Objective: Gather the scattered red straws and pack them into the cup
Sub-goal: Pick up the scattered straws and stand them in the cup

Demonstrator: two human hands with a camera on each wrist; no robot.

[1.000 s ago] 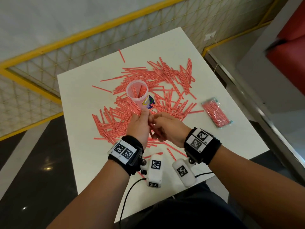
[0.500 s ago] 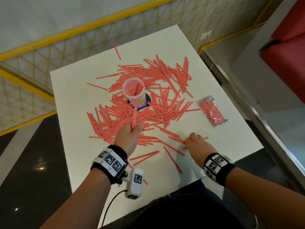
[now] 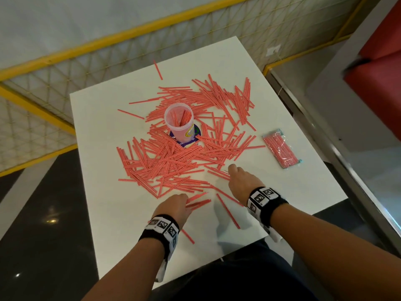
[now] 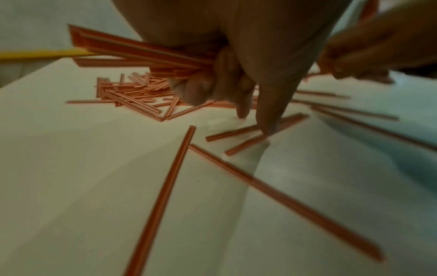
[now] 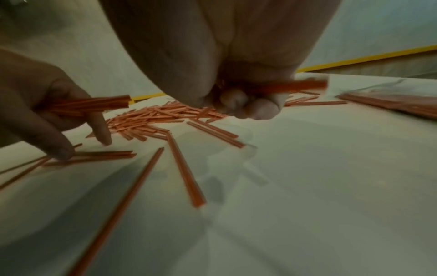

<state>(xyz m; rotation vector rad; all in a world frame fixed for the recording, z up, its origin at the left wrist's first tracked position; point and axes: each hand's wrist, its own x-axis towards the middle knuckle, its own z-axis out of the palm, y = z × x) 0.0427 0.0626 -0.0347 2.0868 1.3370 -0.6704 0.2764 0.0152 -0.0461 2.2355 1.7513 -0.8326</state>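
Head view: both hands are down at the near edge of the white square table [image 3: 97, 131], a change from a second ago, when they met beside the clear plastic cup [image 3: 179, 122]; half a second ago the left was lifted toward the cup with a straw. Judgement: one delivery is over and a new gathering pass has begun.

Left hand [image 3: 173, 206]: fingers curled round a small bundle of red straws [image 4: 141, 50], index finger stretched down onto loose ones on the table. Right hand [image 3: 242, 181]: fingers curled, with a few straws pinched under them, seen in the right wrist view.

Cup stands upright near the table's centre, holding only a few straws. The scattered red straws [image 3: 184, 153] lie thick around it, reaching toward the far and right edges. Most of the task remains.

A sealed clear packet of straws [image 3: 281, 148] lies near the right edge, apart from the pile.

Room: bare table along the left edge and near corners. Single strays lie close to the near edge; sweeping outward could push them off.
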